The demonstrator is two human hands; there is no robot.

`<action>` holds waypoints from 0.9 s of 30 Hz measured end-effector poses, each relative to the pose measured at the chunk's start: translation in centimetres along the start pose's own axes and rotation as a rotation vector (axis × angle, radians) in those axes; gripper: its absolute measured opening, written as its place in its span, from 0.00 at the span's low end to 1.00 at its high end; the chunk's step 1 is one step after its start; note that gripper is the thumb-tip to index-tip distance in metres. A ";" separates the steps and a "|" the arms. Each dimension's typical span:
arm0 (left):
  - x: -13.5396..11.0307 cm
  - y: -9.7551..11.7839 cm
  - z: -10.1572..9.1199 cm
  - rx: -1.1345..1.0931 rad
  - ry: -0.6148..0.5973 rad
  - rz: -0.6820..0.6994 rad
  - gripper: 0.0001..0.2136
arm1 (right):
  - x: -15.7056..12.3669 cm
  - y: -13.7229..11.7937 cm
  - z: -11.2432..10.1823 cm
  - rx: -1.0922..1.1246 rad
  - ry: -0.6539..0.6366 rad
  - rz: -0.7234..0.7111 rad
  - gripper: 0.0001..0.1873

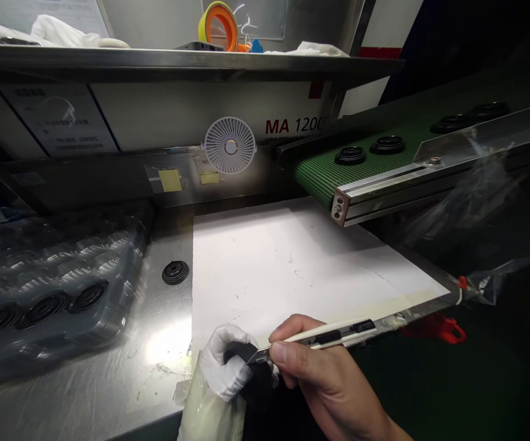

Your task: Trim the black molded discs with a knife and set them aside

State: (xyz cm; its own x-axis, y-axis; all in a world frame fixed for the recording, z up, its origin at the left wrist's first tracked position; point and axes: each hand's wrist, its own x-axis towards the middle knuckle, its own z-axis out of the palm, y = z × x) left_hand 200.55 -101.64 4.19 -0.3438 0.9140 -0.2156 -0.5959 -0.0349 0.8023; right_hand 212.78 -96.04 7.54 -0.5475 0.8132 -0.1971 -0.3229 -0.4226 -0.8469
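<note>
My left hand (226,367), in a white glove, is closed around a black round rubber part (251,361) at the front edge of the bench. My bare right hand (324,380) grips a white utility knife (333,335) like a pen, its blade tip touching the black part. Both hands sit just below the white sheet (292,263) that covers the bench top.
A loose black round part (175,272) lies on the steel bench left of the sheet. A clear plastic tray (49,288) at the left holds several black parts. A green conveyor belt (384,156) at the upper right carries more. A small white fan (230,145) stands behind.
</note>
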 end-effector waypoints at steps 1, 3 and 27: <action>0.2 -0.2 -0.2 0.013 -0.006 0.002 0.11 | 0.1 0.0 0.0 -0.002 -0.012 0.006 0.10; 0.8 -0.9 -0.8 0.055 -0.028 0.012 0.13 | 0.2 0.1 0.1 -0.004 -0.020 0.009 0.10; 1.2 -1.4 -0.9 -0.095 0.039 0.154 0.18 | -0.2 0.7 -0.3 -0.021 0.073 -0.070 0.12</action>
State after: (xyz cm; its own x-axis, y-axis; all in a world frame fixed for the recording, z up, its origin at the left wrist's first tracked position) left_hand 200.34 -100.82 2.33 -0.4629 0.8787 -0.1168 -0.5992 -0.2132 0.7717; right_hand 212.88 -96.43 6.83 -0.4663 0.8677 -0.1722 -0.3416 -0.3561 -0.8698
